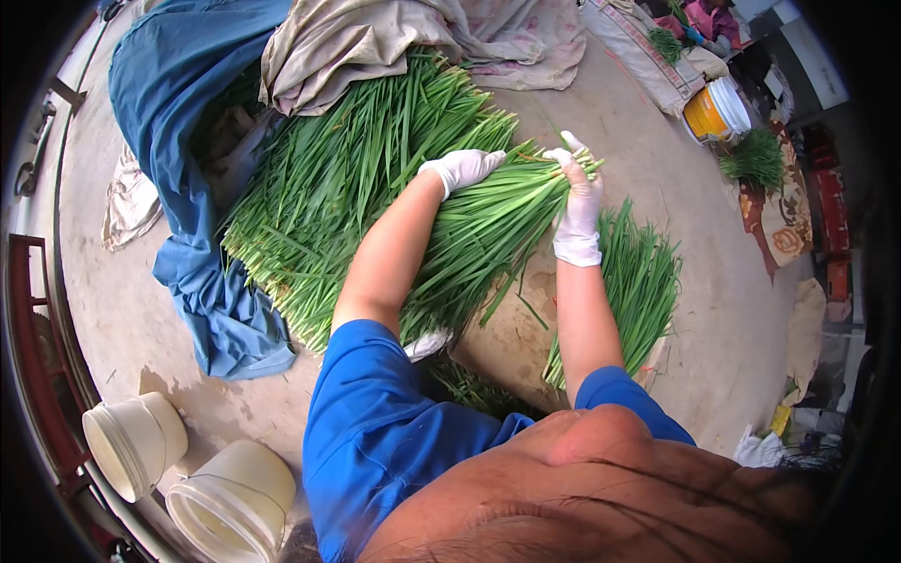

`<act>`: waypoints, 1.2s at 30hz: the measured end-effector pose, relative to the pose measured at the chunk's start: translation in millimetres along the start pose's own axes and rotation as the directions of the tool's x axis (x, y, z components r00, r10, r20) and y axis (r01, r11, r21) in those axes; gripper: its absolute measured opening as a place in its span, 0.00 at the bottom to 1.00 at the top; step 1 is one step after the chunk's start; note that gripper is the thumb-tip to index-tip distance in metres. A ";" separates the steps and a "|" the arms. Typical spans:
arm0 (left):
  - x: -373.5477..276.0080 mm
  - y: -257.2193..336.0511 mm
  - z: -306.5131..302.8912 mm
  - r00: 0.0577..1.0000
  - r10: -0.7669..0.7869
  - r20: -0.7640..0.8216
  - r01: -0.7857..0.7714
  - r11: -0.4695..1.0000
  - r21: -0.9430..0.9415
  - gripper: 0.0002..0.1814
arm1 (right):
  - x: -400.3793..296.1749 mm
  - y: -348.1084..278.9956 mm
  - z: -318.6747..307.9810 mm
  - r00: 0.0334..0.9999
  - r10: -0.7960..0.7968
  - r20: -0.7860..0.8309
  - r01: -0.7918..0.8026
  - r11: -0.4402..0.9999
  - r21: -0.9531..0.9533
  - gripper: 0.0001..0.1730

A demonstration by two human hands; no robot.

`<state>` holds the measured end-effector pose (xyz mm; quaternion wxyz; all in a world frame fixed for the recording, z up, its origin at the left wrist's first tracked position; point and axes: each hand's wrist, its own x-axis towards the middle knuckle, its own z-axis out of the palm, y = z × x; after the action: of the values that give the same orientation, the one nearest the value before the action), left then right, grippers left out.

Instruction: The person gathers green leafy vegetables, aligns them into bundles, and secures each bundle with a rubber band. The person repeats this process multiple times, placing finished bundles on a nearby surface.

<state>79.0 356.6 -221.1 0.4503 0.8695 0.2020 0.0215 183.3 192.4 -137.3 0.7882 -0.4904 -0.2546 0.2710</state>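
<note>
A large heap of garlic chives (338, 190) lies before me, its leaves layered with pale cut ends at the edges. My right hand (581, 204), in a white glove, grips the pale stalk ends of a loose bunch of chives (507, 207) at the heap's right side. Also gloved, my left hand (464, 171) lies over the top of that bunch, fingers together and pointing right; whether it grips any stalks is hidden. Beneath my right forearm, a separate bundle of chives (637, 281) rests on a brown board (517, 338).
Blue cloth (169, 162) and pale patterned cloth (345, 53) partly cover the heap. Two white buckets (144, 440) (243, 492) stand lower left. At upper right are a yellow-and-white bucket (714, 111), more chives (753, 158) and another person (711, 24) wearing blue gloves.
</note>
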 end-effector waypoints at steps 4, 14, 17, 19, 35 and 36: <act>-32.5 -21.7 -12.3 1.000 0.013 0.015 -0.014 0.996 0.089 0.32 | -20.4 -96.2 -0.4 0.986 -0.168 -0.013 0.168 0.986 0.017 0.25; -172.2 34.3 5.3 0.873 -0.243 -0.423 0.030 0.892 -0.451 0.24 | -54.8 -319.8 26.8 0.411 -0.905 -0.105 0.898 0.422 -0.122 0.16; -213.4 183.0 18.5 0.931 0.357 0.070 0.013 0.159 -0.987 0.53 | -101.4 -313.9 61.4 0.197 -0.979 0.060 0.931 0.167 -0.325 0.17; -231.6 251.2 25.2 0.840 0.540 0.043 0.014 0.057 -0.998 0.64 | -123.7 -287.7 54.2 0.342 -0.898 0.276 0.937 0.305 -0.170 0.21; -273.8 291.6 87.2 0.899 0.419 -0.128 0.118 -0.513 -0.850 0.31 | -320.1 -282.4 -16.8 0.275 -0.120 0.954 0.871 0.451 -0.195 0.46; -274.5 286.9 80.7 0.943 0.321 -0.091 0.054 -0.417 -0.907 0.30 | -313.0 -282.7 -27.7 0.471 -0.214 0.856 0.742 0.620 -0.253 0.50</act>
<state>-59.9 45.2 -2.2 0.9814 0.1125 -0.0715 0.1382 25.5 -142.3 67.1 0.4482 -0.4506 -0.7650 0.1040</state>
